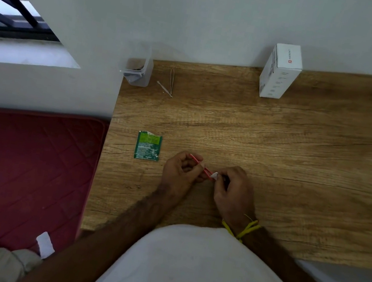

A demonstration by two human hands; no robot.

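My left hand (181, 170) pinches a thin red tool (197, 163), maybe tweezers, that slants down to the right above the wooden table (278, 144). Its tip meets a small white piece (214, 175) that my right hand (233, 188) holds between curled fingers. A yellow thread band (242, 229) circles my right wrist. Both hands hover close together near the table's front middle. A torn green sachet (148, 146) lies flat just left of my left hand.
A clear plastic container (137, 71) stands at the table's back left corner, with metal tweezers (170, 81) beside it. A white box (279, 71) stands upright at the back right against the wall. A red mattress (19, 174) lies left of the table.
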